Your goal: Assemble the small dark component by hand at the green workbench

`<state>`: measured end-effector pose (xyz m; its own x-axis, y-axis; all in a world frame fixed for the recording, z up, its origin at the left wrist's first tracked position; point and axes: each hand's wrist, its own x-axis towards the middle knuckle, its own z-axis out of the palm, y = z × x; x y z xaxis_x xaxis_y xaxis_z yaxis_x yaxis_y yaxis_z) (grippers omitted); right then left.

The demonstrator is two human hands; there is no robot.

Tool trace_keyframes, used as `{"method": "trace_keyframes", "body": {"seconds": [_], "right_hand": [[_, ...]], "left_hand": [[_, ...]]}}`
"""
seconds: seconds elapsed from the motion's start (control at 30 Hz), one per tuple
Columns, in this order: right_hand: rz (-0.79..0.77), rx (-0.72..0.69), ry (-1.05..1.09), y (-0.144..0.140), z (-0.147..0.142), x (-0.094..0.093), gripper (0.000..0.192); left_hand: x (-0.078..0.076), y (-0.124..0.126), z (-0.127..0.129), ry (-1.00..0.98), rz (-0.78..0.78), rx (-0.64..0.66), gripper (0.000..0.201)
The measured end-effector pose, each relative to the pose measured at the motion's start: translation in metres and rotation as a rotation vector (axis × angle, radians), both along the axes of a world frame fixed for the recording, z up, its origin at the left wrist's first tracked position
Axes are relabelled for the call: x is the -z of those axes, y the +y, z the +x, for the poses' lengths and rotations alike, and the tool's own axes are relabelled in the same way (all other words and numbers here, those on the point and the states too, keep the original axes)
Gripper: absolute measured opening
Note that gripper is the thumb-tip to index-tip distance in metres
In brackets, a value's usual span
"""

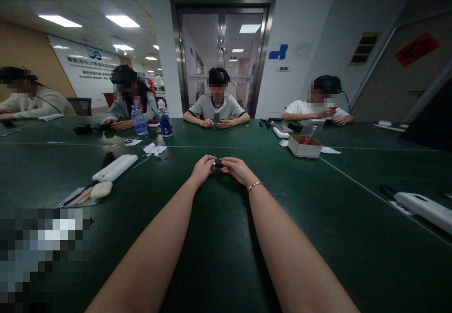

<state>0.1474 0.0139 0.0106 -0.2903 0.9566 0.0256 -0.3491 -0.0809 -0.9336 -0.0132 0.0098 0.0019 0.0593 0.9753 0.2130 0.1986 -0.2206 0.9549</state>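
Both my arms reach forward over the dark green table (219, 237), and the hands meet near its middle. Between them is a small black object with a shiny silver end (218, 163); its kind is too small to make out. My left hand (204, 170) is closed, its fingertips pinching the silver end. From the other side, my right hand (239, 169) pinches the black part between thumb and fingers. A silver bracelet (254, 186) circles my right wrist. The fingers partly cover the object.
To the left lie a white power bank-like device (115, 168), a cream rounded item (101, 189) and paper scraps (154, 149). Two water bottles (164, 119) stand beyond. An open box (305, 147) sits ahead right; another white device (422, 209) lies far right. Several people sit across the table.
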Motion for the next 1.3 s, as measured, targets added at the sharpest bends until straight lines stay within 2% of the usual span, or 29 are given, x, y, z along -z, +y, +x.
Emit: {"method": "trace_keyframes", "body": {"seconds": [0.47, 1.3], "right_hand": [[0.000, -0.004, -0.010, 0.0003, 0.0006, 0.0007, 0.010], [-0.012, 0.001, -0.023, 0.0025, 0.0002, 0.0013, 0.010]], "left_hand": [[-0.0015, -0.0016, 0.0009, 0.016, 0.011, -0.045, 0.025], [-0.0024, -0.0015, 0.0009, 0.044, -0.002, 0.016, 0.024]]}}
